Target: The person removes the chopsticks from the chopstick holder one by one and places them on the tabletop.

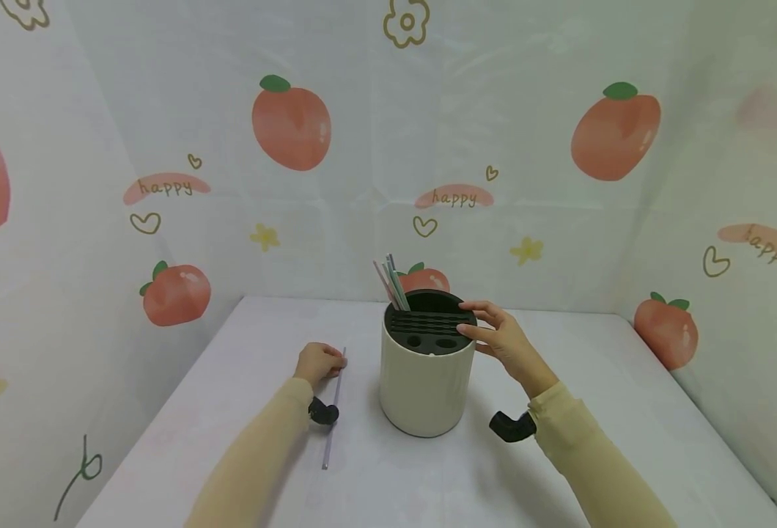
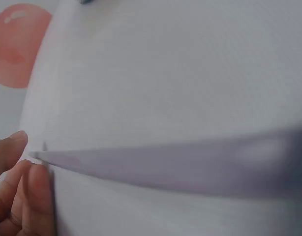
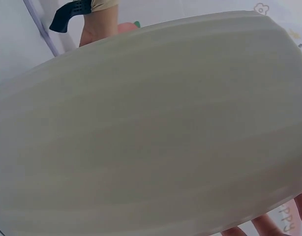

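Observation:
A thin purple straw-like stick (image 1: 328,444) lies lengthwise under my left forearm camera. My left hand (image 1: 320,361) pinches its far end; in the left wrist view the tip of the purple stick (image 2: 141,167) sits between thumb and fingers. To the right stands a round cream utensil holder (image 1: 424,392) with a black slotted insert (image 1: 428,323). My right hand (image 1: 503,341) grips its right rim, fingers over the top edge and against the outside. The holder's wall (image 3: 151,123) fills most of the right wrist view. Pink and green sticks (image 1: 395,286) stand in the back compartment.
The white table (image 1: 388,491) meets a white cloth backdrop (image 1: 362,235) printed with red fruit, yellow flowers and hearts. More of the same cloth hangs at both sides.

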A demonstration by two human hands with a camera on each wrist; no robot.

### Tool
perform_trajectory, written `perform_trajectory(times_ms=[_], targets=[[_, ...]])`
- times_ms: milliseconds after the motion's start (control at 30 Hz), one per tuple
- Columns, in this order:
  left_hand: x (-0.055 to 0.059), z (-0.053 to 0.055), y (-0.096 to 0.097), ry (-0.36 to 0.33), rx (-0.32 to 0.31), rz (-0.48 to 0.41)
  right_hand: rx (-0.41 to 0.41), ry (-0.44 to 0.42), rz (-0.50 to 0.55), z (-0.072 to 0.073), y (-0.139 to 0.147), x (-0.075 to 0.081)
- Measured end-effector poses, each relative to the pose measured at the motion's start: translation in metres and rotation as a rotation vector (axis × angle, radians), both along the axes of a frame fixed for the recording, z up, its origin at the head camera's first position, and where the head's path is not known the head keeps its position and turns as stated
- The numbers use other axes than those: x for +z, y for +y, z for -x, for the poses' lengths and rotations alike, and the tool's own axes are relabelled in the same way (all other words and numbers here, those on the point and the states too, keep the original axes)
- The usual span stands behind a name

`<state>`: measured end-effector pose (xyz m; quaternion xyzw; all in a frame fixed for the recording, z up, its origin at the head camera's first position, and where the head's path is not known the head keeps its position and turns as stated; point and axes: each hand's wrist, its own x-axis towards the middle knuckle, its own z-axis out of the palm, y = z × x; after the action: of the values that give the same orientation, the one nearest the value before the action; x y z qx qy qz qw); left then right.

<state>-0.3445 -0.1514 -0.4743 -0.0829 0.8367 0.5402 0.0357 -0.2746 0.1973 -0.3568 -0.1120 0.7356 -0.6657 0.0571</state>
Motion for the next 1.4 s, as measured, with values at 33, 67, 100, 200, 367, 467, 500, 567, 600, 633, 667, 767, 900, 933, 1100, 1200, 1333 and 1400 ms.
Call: perform_trajectory(times_ms=[33,67,100,200,367,467,500,567,600,633,667,767,900,933,1100,1200,1333,1400], targets=[[0.001,0.001,-0.001,-0.008,0.005,-0.029,-0.001,0.000,0.003,0.000,0.000,0.000],[0.004,0.000,-0.001,-0.006,0.003,-0.056,-0.001,0.002,0.002,0.000,0.000,0.000],[0.008,-0.001,-0.002,0.001,0.001,-0.089,0.000,0.002,0.002,0.000,0.000,-0.001],[0.029,-0.002,-0.001,0.061,-0.008,-0.204,0.002,0.001,-0.004,0.000,0.000,-0.002],[0.089,-0.008,0.014,0.227,-0.077,-0.371,0.000,0.000,-0.019,-0.001,0.002,-0.004],[0.123,-0.015,0.027,0.330,-0.135,-0.477,-0.001,-0.002,-0.024,-0.001,0.003,-0.004],[0.132,-0.018,0.031,0.360,-0.156,-0.509,-0.002,-0.003,-0.024,-0.002,0.003,-0.004],[0.145,-0.024,0.039,0.409,-0.206,-0.558,-0.003,-0.005,-0.029,-0.002,0.003,-0.005],[0.149,-0.026,0.042,0.425,-0.232,-0.572,-0.004,-0.005,-0.034,-0.002,0.003,-0.005],[0.152,-0.029,0.046,0.435,-0.256,-0.580,-0.006,-0.006,-0.034,-0.002,0.003,-0.005],[0.154,-0.030,0.049,0.439,-0.277,-0.582,-0.009,-0.008,-0.037,-0.002,0.003,-0.005],[0.152,-0.033,0.056,0.438,-0.332,-0.578,-0.015,-0.008,-0.041,-0.002,0.004,-0.005],[0.146,-0.033,0.061,0.447,-0.379,-0.564,-0.018,-0.004,-0.039,-0.002,0.004,-0.004],[0.145,-0.034,0.062,0.453,-0.386,-0.557,-0.018,-0.002,-0.040,-0.002,0.004,-0.003],[0.142,-0.034,0.066,0.468,-0.397,-0.550,-0.018,-0.001,-0.038,-0.002,0.002,-0.002],[0.141,-0.034,0.068,0.466,-0.398,-0.559,-0.018,-0.003,-0.038,-0.002,0.002,-0.002],[0.141,-0.034,0.070,0.465,-0.395,-0.561,-0.018,-0.003,-0.037,-0.001,0.001,-0.002],[0.140,-0.034,0.071,0.466,-0.391,-0.555,-0.016,-0.003,-0.033,-0.001,0.001,-0.002]])
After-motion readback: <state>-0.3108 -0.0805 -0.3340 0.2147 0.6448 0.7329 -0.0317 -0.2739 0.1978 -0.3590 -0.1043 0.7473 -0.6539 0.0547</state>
